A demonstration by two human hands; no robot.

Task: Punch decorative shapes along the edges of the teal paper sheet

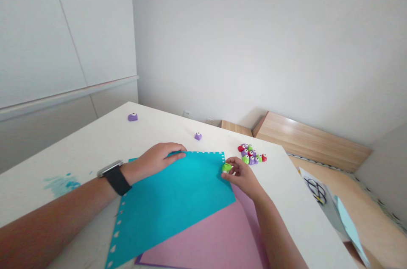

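A blue sheet of paper (178, 197) lies on the table, with small punched holes along its left, far and upper right edges. My left hand (159, 159) grips the sheet at its far edge, thumb on top, a dark-banded watch on the wrist. At the right edge, my right hand (241, 175) is closed around a small green craft paper punch (226, 168), which sits against the paper's border. Beneath the blue sheet, pink paper (203, 239) sticks out at the front and right, with a purple edge showing.
A cluster of red, green and purple punches (251, 154) stands at the table's right. Two purple punches are apart: one far left (132, 117), one mid-back (198, 136). Blue paper scraps (63, 185) lie at left. Beyond the white table (302, 214) is a wooden bed frame (311, 137).
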